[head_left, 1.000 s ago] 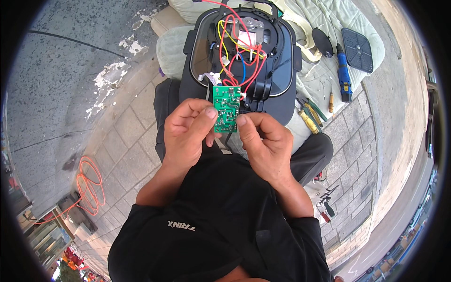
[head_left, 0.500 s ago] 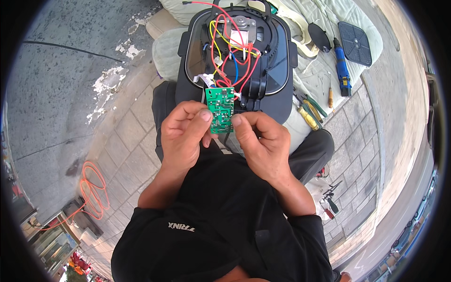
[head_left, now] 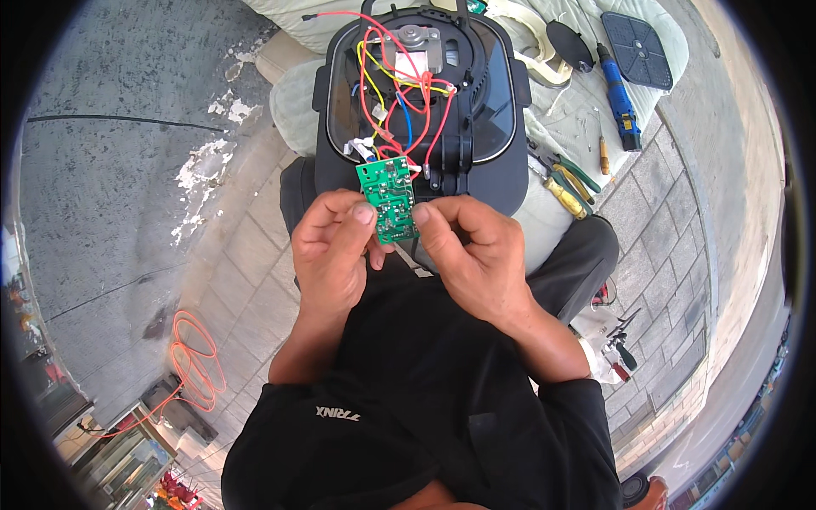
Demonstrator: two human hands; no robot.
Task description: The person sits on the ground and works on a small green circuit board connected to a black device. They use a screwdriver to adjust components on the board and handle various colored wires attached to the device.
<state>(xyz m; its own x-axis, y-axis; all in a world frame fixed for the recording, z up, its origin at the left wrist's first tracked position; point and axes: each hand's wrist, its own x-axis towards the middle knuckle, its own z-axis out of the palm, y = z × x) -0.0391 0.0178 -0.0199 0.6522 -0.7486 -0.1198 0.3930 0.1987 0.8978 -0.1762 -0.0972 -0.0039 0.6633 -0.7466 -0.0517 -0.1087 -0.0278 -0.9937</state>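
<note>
One left hand (head_left: 331,255) and one right hand (head_left: 480,259) are showing, at 9 and 3 o'clock of centre. One green circuit board (head_left: 388,201) is showing between them. One black appliance (head_left: 501,174) is lying at 12, its red wires (head_left: 336,13) tangling past counting. One black disc (head_left: 569,46) is resting at 1; one square black plate (head_left: 636,49), one blue power tool (head_left: 623,115) and one wooden-handled tool (head_left: 604,157) are lying around 2, where yellow- and green-handled tools (head_left: 566,198) are overlapping past counting. One orange cord coil (head_left: 174,347) is lying at 8.

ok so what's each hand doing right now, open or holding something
Left hand: closed, holding the left edge of the green circuit board.
Right hand: closed, pinching the board's right edge.
</note>
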